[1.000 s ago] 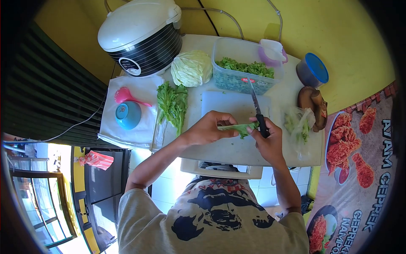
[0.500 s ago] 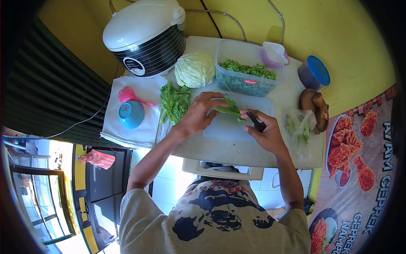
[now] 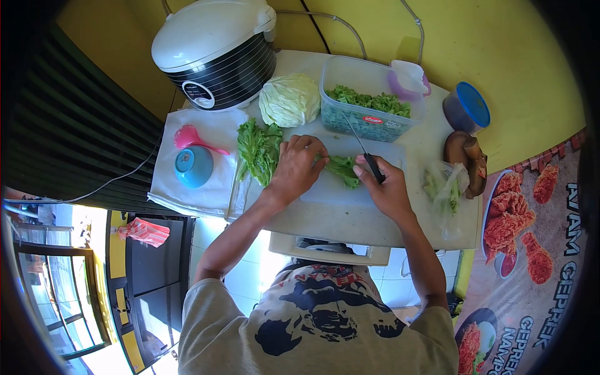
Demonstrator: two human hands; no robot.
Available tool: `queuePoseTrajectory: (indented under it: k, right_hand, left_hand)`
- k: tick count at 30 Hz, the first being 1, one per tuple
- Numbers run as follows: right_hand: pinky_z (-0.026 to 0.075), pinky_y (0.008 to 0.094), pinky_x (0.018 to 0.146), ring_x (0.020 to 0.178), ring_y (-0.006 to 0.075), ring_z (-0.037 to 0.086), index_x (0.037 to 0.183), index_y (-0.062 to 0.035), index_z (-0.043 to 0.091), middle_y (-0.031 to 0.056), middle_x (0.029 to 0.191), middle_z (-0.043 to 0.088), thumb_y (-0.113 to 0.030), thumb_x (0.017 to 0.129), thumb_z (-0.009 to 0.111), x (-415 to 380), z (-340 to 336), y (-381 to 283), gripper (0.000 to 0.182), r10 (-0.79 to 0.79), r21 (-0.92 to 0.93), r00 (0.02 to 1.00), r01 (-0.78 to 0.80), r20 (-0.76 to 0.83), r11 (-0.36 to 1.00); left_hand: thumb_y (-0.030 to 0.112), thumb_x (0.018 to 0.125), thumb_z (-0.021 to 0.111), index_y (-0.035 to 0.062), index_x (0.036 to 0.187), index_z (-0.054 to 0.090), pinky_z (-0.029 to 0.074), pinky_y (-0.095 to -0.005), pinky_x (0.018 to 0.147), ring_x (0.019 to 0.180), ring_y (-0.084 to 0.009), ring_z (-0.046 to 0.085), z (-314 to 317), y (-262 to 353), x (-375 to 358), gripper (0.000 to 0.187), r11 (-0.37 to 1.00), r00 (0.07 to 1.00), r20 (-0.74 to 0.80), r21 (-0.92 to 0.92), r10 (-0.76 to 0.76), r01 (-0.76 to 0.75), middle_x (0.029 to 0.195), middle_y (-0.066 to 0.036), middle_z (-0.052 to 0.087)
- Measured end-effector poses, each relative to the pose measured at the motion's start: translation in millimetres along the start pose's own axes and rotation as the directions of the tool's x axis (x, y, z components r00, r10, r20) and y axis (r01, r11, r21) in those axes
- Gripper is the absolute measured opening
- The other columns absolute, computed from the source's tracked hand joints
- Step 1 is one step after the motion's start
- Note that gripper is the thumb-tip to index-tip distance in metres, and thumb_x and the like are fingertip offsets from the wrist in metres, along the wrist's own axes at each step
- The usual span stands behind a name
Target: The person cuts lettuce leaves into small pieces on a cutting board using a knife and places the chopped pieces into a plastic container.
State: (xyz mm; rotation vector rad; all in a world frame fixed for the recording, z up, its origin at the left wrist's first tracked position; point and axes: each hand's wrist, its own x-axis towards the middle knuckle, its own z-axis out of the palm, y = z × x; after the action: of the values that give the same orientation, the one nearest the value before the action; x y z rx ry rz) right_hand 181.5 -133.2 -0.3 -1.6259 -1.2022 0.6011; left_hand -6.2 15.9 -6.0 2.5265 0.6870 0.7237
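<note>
A green lettuce leaf [image 3: 342,170] lies across the white cutting board [image 3: 334,195]. My left hand [image 3: 298,165] is closed at the leaf's left end, its fingertips curled against it. At the other end, my right hand [image 3: 390,187] grips the black handle of a knife [image 3: 374,167]. The blade points up and away over the board, toward the clear container. Just left of my left hand rests a bunch of leafy lettuce [image 3: 257,150]. A pale cabbage head [image 3: 289,100] sits behind that hand.
A clear container [image 3: 369,125] of cut greens stands behind the board. A rice cooker [image 3: 215,59] fills the back left, with a blue bowl [image 3: 194,167] and pink scoop [image 3: 194,137] in front. At right are a plastic bag [image 3: 451,200], a blue-lidded tub [image 3: 467,106] and a brown mortar [image 3: 459,150].
My right hand has turned the knife so its blade now points up and away. The leaf sits a little lower on the board, and my left fingers have curled in more.
</note>
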Motion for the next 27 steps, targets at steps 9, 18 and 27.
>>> queuePoseTrajectory:
  k: [9,18,27]
  right_hand:
    - [0.049,0.0276,0.074,0.079,0.0079,0.057,0.113,0.0001,0.070,0.0015,0.089,0.069,-0.023,0.091,0.082,14.3,-10.8,-17.1,0.034,0.113,0.152,0.961,-0.154,0.252,0.976]
    - [0.052,0.0286,0.081,0.091,0.0122,0.066,0.112,-0.0020,0.067,0.0033,0.098,0.069,-0.012,0.091,0.081,5.5,-11.8,-19.4,0.027,0.184,0.289,0.968,-0.228,0.171,0.930]
    - [0.055,0.0336,0.073,0.081,0.0227,0.073,0.113,-0.0011,0.069,0.0138,0.098,0.074,-0.008,0.091,0.079,14.3,13.5,3.6,0.025,-0.154,-0.135,0.986,0.145,-0.059,0.980]
  left_hand:
    - [0.005,0.101,0.068,0.0043,0.122,0.055,0.055,-0.0350,0.093,0.099,-0.0156,0.068,-1.4,18.2,3.4,0.025,0.537,0.963,0.264,-0.804,-0.060,0.254,0.107,-0.008,0.068]
    - [-0.004,0.096,0.071,0.0074,0.155,0.041,0.054,-0.0287,0.088,0.099,-0.0113,0.065,-13.0,32.4,1.2,0.066,0.449,0.925,0.353,-0.810,-0.140,0.377,0.110,-0.009,0.071]
    - [-0.004,0.093,0.071,0.0062,0.153,0.044,0.058,-0.0378,0.091,0.102,-0.0268,0.071,-2.5,19.6,8.0,0.066,0.781,0.965,0.234,-0.577,-0.121,0.238,0.125,-0.018,0.069]
